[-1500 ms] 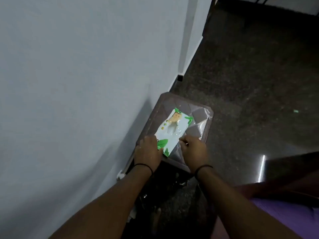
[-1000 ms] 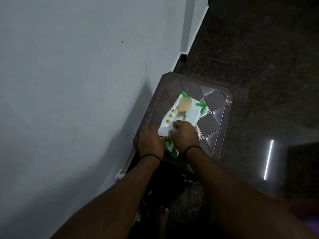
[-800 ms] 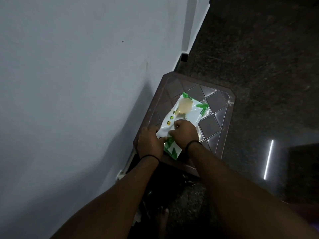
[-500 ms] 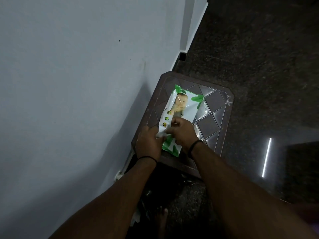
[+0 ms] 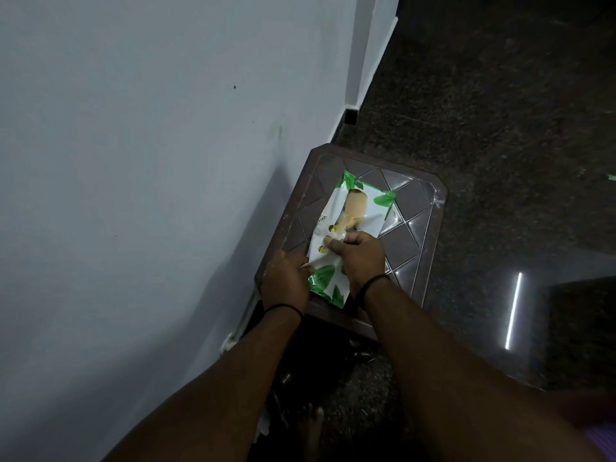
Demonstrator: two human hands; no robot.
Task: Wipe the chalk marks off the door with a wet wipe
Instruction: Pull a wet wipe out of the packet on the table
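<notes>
Both hands on wipes pack (image 5: 353,215), brown stool (image 5: 413,235), pale wall (image 5: 133,161), dark floor (image 5: 500,128)

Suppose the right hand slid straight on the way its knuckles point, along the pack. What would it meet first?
Probably the far, unheld part of the wipes pack that the right hand pinches; beyond that, the brown stool top. Depth is unclear.

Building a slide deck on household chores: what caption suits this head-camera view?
Both hands, left hand and right hand, grip a wet-wipe pack on a brown stool beside a wall.
</notes>
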